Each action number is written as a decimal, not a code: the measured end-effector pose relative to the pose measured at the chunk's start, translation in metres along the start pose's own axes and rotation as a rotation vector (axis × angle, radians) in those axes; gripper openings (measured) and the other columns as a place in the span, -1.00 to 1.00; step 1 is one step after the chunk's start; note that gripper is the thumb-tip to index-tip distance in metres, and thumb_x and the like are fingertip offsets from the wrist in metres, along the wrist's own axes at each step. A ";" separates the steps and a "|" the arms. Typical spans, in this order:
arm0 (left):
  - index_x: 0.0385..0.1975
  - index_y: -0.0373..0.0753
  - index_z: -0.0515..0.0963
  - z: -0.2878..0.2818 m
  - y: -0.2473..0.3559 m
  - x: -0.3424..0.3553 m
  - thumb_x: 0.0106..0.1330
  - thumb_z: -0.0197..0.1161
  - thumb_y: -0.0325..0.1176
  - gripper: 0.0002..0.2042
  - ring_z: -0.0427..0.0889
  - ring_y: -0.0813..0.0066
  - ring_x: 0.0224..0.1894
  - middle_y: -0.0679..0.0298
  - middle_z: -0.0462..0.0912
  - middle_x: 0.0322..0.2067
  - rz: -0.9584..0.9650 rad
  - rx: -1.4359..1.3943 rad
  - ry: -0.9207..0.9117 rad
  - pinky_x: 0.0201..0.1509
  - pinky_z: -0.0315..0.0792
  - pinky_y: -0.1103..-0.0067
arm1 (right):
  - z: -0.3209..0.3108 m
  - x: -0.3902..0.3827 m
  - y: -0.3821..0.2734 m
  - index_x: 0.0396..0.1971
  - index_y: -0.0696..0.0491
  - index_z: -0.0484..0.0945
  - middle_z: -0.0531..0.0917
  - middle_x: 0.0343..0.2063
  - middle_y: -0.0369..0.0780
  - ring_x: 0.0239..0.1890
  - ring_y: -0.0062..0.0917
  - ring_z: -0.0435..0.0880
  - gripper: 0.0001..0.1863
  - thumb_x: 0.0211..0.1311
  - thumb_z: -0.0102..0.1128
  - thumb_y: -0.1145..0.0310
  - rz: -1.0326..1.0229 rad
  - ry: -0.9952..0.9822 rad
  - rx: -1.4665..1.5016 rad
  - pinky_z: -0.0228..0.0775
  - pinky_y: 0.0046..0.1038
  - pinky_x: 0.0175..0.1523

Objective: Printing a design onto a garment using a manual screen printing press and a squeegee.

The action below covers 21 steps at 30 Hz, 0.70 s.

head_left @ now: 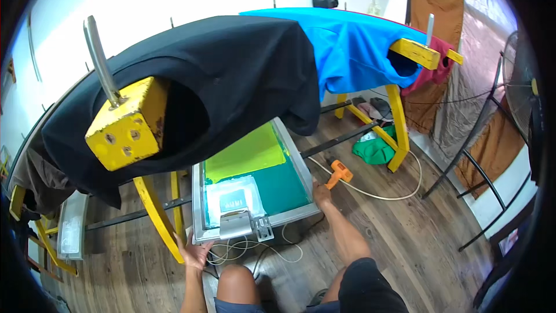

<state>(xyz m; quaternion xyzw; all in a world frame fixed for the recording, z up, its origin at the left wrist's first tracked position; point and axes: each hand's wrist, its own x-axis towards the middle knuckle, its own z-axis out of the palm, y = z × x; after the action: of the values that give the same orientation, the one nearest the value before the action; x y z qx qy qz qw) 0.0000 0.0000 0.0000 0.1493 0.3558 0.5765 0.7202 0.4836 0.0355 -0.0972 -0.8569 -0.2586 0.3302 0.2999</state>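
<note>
A screen-printing frame [308, 177] is low in the centre, with yellow-green and teal mesh, a pale printed patch and a metal clamp [234, 227] at its near edge. My left hand [196, 253] grips the frame's near-left corner from below. My right hand [322, 196] holds its right side. An orange handheld tool [339, 172] lies just beyond my right hand. Above the frame, a black shirt [243, 64] is draped over a board with a yellow end block [124, 130] and a metal post [98, 58].
Blue [353, 46] and maroon shirts [428, 78] hang on further boards. Yellow legs [397, 133] and dark rails [324, 148] stand low. Green cloth [373, 149] and pale cables [382, 196] lie on the wooden floor. A standing fan [512, 75] is at right, another frame [72, 235] at left.
</note>
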 end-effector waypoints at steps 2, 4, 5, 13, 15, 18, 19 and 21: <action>0.31 -0.35 0.01 -0.003 0.021 0.016 -0.01 0.22 0.44 0.09 0.53 -0.23 0.03 -0.24 0.30 0.19 -0.077 0.018 -0.097 -0.05 0.56 0.02 | -0.027 -0.029 -0.021 0.00 0.19 0.53 0.54 0.00 0.14 0.17 -0.02 0.45 -0.17 0.32 -0.34 -0.32 0.047 0.007 0.019 0.29 -0.12 0.21; 0.17 -0.38 0.19 0.012 -0.008 -0.013 0.11 0.04 0.46 -0.05 0.65 -0.03 -0.13 -0.17 0.57 -0.09 -0.214 0.147 -0.096 -0.10 0.60 0.16 | -0.087 -0.065 0.027 -0.08 0.27 0.55 0.55 -0.03 0.18 0.13 0.01 0.48 -0.19 0.36 -0.34 -0.26 0.088 0.070 -0.024 0.29 -0.08 0.18; 0.13 -0.39 0.23 0.028 -0.009 0.000 0.15 -0.02 0.46 -0.09 0.69 0.05 -0.21 -0.12 0.63 -0.18 -0.281 0.281 -0.100 -0.13 0.62 0.22 | -0.106 -0.057 0.054 -0.11 0.29 0.57 0.56 -0.06 0.19 0.09 0.05 0.49 -0.20 0.38 -0.33 -0.24 0.056 0.094 0.007 0.31 -0.08 0.14; 0.40 -0.30 0.05 0.108 -0.085 0.045 0.31 -0.26 0.40 -0.10 0.26 0.19 0.33 0.00 0.20 0.33 -0.520 1.061 -0.271 0.34 0.17 0.42 | -0.201 -0.175 0.118 0.01 0.41 0.45 0.54 -0.02 0.23 0.13 0.02 0.49 -0.16 0.41 -0.33 -0.21 0.156 0.276 0.128 0.28 -0.15 0.17; 0.40 -0.32 0.01 0.150 -0.102 0.011 0.31 -0.34 0.42 -0.08 0.22 0.12 0.35 -0.01 0.14 0.36 -0.520 1.170 -0.245 0.38 0.09 0.42 | -0.218 -0.202 0.146 0.01 0.45 0.44 0.57 -0.07 0.21 0.05 -0.12 0.55 -0.13 0.39 -0.30 -0.24 0.187 0.279 0.231 0.30 -0.21 0.16; 0.33 -0.44 0.12 0.115 -0.152 0.038 0.19 -0.44 0.54 0.06 0.19 0.07 0.37 -0.12 0.18 0.33 -0.417 1.250 -0.349 0.40 0.05 0.41 | -0.234 -0.233 0.200 0.03 0.49 0.41 0.59 -0.11 0.15 -0.03 -0.28 0.57 -0.08 0.35 -0.21 -0.28 0.179 0.294 0.417 0.35 -0.26 0.10; 0.33 -0.44 0.12 0.122 -0.161 0.032 0.19 -0.44 0.54 0.06 0.19 0.07 0.37 -0.12 0.18 0.33 -0.426 1.247 -0.357 0.40 0.05 0.41 | -0.237 -0.244 0.211 0.05 0.48 0.39 0.59 -0.10 0.13 -0.03 -0.29 0.57 -0.08 0.35 -0.20 -0.28 0.164 0.335 0.472 0.37 -0.27 0.09; 0.22 -0.52 0.28 0.148 -0.177 0.013 0.15 -0.48 0.58 0.12 0.27 0.04 0.33 -0.21 0.31 0.23 -0.281 1.508 -0.368 0.37 0.12 0.38 | -0.250 -0.266 0.230 0.13 0.43 0.35 0.57 -0.05 0.12 -0.02 -0.29 0.58 -0.10 0.35 -0.17 -0.27 0.254 0.329 0.586 0.38 -0.29 0.09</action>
<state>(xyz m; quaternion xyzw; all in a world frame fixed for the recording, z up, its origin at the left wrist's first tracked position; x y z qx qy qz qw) 0.2302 -0.0105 -0.0113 0.6441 0.5414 0.0492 0.5381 0.5479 -0.3790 0.0051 -0.8014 0.0073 0.2823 0.5272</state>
